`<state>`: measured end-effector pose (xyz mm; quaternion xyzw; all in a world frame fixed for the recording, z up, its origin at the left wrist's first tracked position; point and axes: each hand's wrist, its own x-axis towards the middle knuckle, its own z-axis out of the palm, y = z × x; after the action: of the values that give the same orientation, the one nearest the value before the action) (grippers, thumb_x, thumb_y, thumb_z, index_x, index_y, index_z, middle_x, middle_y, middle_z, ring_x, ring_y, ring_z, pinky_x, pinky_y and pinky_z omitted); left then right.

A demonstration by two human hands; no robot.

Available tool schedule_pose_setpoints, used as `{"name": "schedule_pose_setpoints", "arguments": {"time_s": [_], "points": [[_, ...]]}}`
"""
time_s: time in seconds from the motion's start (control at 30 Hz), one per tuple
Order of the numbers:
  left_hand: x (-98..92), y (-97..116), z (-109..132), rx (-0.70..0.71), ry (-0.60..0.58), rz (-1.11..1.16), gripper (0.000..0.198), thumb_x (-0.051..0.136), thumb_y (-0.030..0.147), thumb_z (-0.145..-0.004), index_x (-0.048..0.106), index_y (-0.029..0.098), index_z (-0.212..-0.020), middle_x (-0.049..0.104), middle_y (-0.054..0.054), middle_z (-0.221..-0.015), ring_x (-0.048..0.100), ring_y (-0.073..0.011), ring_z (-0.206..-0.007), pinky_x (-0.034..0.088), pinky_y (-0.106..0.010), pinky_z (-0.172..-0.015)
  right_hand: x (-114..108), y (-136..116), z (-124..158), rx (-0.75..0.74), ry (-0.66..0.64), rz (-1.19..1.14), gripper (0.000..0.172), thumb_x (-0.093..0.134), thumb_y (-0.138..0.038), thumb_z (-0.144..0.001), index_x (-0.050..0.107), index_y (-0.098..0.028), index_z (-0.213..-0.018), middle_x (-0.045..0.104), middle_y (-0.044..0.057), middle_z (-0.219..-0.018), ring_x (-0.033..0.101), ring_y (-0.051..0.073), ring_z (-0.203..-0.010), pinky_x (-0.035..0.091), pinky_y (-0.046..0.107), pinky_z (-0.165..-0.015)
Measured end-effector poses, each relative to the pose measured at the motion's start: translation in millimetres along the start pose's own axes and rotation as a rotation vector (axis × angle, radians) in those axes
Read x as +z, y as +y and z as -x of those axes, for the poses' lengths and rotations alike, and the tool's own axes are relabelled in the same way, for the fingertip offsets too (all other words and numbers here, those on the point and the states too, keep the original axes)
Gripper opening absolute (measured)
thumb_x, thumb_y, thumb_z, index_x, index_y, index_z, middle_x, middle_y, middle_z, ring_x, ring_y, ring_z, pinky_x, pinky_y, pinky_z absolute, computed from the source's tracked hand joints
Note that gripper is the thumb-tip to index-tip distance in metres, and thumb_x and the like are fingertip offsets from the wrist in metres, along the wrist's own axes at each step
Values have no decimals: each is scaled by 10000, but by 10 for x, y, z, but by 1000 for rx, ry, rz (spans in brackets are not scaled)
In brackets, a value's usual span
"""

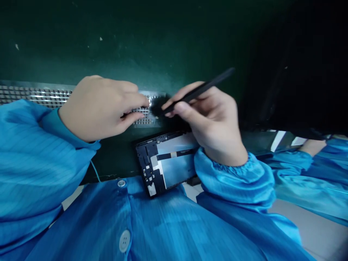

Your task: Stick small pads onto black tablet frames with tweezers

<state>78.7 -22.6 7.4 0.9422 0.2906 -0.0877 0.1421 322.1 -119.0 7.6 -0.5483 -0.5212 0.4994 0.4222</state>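
My left hand (106,107) is curled over a long clear strip (35,95) carrying rows of small silvery pieces. Its thumb and forefinger are bent toward each other at the strip's right part; whatever they pinch, if anything, is hidden. My right hand (214,123) grips a slim black pen-like tool (201,90) between thumb and fingers. The tool's dark lower end meets the strip's right end, where blur hides its shape. Below the hands, a flat black electronic device (174,163) lies tilted, its inner side with a silvery panel and dark ribbon facing up, partly covered by my right wrist.
The dark green work surface (122,50) bears a few pale specks. A black area (304,65) fills the upper right. At the right edge, another person's blue sleeve (290,163) and hand (314,146) show. The device overhangs the front edge, near my blue smock.
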Motion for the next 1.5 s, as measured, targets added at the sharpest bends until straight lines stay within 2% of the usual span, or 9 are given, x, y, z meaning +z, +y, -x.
{"name": "schedule_pose_setpoints", "arguments": {"time_s": [0.1,0.23,0.43,0.63,0.83,1.0,1.33,1.4,1.5], "points": [[51,-28,6,17,40,15,436,449,458,-1141,783,301,-1373,800,-6,-1051,680,-177,-818,320,-284,-670,120,-4,351,-62,316,-68,53,810,-259,-1034,806,-274,-1084,817,6,-961,767,149,-793,689,301,-731],[92,-55,26,19,81,49,456,410,467,-1144,795,308,-1329,793,10,-1026,651,-164,-782,279,-297,-652,413,107,806,-137,589,127,121,719,-218,-1081,734,-274,-1186,755,17,-1020,778,154,-935,680,292,-776],[81,-68,37,4,108,123,470,405,521,-1134,801,359,-1330,793,1,-995,674,-202,-854,295,-358,-668,544,255,865,-267,525,284,239,663,-125,-1063,677,-259,-1260,749,40,-1070,787,178,-1004,714,352,-858],[73,-51,27,20,102,74,447,395,465,-1147,792,339,-1308,787,3,-965,680,-207,-844,294,-335,-646,464,33,861,-268,418,516,326,734,-110,-996,661,-267,-1272,763,42,-1083,787,214,-1024,714,416,-863],[37,-36,13,-5,68,74,433,435,472,-1109,803,341,-1294,767,-4,-933,665,-202,-836,294,-353,-652,155,-154,303,-173,91,420,113,742,-278,-1072,721,-265,-1183,839,37,-1163,824,221,-1096,709,431,-1008],[-14,-16,12,-19,4,103,497,377,442,-1126,784,320,-1384,779,-23,-1012,656,-195,-859,287,-345,-685,51,13,-32,-56,-107,240,276,801,-531,-1027,754,-277,-1123,840,50,-1148,820,248,-1112,711,451,-1039],[21,-22,1,-18,-16,38,509,339,498,-1120,771,370,-1358,774,-19,-983,676,-215,-861,318,-380,-665,0,10,-81,-36,-156,171,197,860,-459,-989,781,-294,-1063,851,32,-1084,827,240,-1031,718,424,-990],[24,-29,10,-11,6,46,519,326,497,-1132,752,377,-1403,778,-23,-1002,690,-222,-895,315,-371,-666,-58,-11,2,-33,-51,30,130,852,-405,-993,791,-303,-1047,854,12,-1035,820,208,-914,724,375,-865],[41,-45,17,-9,51,93,515,351,519,-1131,770,371,-1390,780,-18,-989,689,-220,-889,294,-346,-659,-90,-3,307,-56,378,-6,37,787,-343,-1016,796,-316,-992,806,2,-937,764,183,-786,672,331,-705]]}}
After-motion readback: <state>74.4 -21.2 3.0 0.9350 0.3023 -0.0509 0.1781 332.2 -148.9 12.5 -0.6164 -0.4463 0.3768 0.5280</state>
